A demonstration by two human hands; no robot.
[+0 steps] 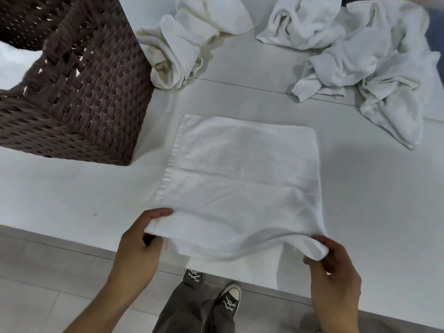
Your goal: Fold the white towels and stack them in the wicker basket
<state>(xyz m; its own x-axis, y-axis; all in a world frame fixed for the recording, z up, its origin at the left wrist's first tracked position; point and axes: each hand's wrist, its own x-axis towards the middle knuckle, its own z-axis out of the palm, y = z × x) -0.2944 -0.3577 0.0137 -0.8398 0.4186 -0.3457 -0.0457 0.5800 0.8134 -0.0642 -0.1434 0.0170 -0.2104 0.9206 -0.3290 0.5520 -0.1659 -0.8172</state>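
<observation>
A white towel [240, 179] lies spread flat on the white table [60, 193], its near edge lifted off the table's front edge. My left hand [140, 246] pinches the towel's near left corner. My right hand [334, 265] pinches the near right corner. Part of the towel hangs down below the lifted edge. A dark brown wicker basket [79, 97] stands at the left of the table, with something white showing inside it [14, 68].
Crumpled white towels lie at the back: one pile [182, 49] beside the basket, another [300, 22] further right, and a larger heap [374, 75] at the far right. Below the table edge I see grey floor tiles and my shoes [228, 296].
</observation>
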